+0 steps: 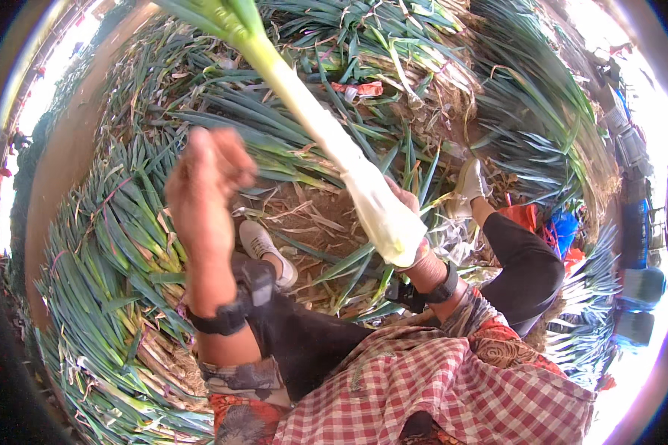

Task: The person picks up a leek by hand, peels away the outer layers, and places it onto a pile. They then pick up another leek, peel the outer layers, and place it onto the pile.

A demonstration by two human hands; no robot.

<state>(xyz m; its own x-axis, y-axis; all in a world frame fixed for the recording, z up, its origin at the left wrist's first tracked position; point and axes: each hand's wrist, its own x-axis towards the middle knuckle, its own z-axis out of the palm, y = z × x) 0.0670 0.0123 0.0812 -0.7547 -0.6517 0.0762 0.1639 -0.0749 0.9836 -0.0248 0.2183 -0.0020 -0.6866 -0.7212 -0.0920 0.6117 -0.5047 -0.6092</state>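
Observation:
A long, thick green onion slants across the middle of the head view. Its pale root end is low, close to my right wrist, and its green leaves run out of view at the top. My right hand is wrapped round the lower white part from behind, so the stalk hides much of the palm. On the left, my left hand is raised apart from the stalk. Motion smears its fingers, which look bent, and I cannot make out anything in them. Both wrists wear black bands.
Heaps of green onions surround me on the left, at the far side and on the right. Loose peelings litter the ground between my shoes. Clear plastic and a blue bag lie to the right.

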